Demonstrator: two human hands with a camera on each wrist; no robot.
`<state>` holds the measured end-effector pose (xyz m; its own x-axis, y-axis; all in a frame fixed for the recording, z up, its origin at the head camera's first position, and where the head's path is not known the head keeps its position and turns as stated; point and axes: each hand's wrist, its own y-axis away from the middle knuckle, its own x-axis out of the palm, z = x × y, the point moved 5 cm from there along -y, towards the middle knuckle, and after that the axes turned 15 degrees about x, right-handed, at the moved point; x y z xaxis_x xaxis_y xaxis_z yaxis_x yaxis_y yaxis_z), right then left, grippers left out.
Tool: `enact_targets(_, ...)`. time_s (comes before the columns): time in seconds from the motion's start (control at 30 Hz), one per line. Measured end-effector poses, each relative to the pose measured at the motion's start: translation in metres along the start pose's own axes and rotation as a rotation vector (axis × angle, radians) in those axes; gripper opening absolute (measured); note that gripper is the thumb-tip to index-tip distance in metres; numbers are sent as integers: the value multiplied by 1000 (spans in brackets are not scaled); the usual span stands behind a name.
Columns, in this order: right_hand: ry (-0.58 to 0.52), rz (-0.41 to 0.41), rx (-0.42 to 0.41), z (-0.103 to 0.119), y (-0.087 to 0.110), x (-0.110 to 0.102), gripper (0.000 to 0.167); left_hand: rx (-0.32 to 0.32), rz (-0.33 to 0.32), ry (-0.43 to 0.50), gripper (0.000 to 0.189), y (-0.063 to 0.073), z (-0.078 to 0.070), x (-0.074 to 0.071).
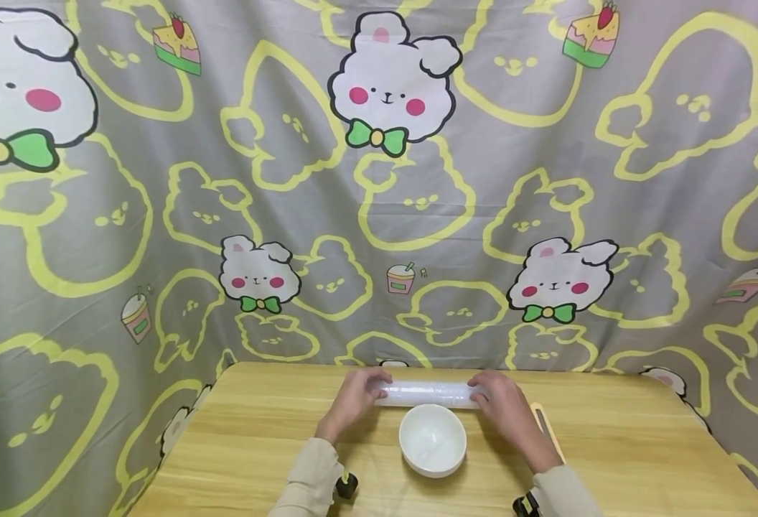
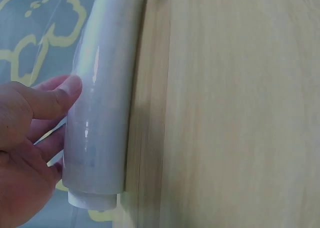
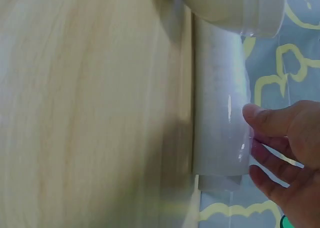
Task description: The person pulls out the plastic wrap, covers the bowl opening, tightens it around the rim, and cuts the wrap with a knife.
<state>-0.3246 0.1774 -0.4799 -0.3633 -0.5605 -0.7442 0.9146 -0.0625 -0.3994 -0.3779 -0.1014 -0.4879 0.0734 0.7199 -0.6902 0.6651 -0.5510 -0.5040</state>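
Note:
A roll of clear plastic wrap (image 1: 426, 393) lies crosswise near the table's far edge. At its left end my left hand (image 1: 354, 398) holds it, the thumb against the film and the other fingers partly hidden behind in the left wrist view. My right hand (image 1: 504, 406) grips the right end, with its thumb tip (image 3: 254, 111) on the film and the fingers bent beside it. Just in front of the roll, between my forearms, stands a white bowl (image 1: 433, 439); the right wrist view shows part of its side at the top.
A slim, pale-edged tool (image 1: 545, 425) with a dark middle lies by my right forearm, partly covered by it; its kind is unclear. The wooden table (image 1: 637, 445) ends at a grey patterned curtain (image 1: 418, 201) behind and at both sides.

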Motion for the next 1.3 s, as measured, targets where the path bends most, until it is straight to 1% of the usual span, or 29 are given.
enact_targets(0.17,19,-28,-49,-1,-5,-4,16,-14,-12,41,23,-3,4,-1)
enact_targets(0.33,23,-32,-72,0,-8,-7,18,0,-18,81,21,-5,5,-3)
enact_targets(0.4,28,-28,-76,-1,-9,-6,18,-5,-20,90,21,-5,5,-3)
enact_targets(0.6,38,-11,-56,-2,-12,-4,16,-30,-22,95,21,-5,4,-4)
enact_targets(0.77,42,-5,-49,-1,-14,-4,18,-50,-24,107,20,-4,3,-5)
enact_targets(1.0,83,5,-36,1,-17,-4,19,-69,-38,169,17,-2,4,-3)
enact_targets(1.1,89,13,-20,0,-18,-4,17,-62,-40,148,13,-1,3,-2)
enact_targets(1.2,87,5,-16,1,-18,-5,17,-50,-42,109,13,-1,2,-2)
enact_targets(1.3,81,-5,-9,3,-18,-5,18,-55,-46,91,12,-1,1,-3)
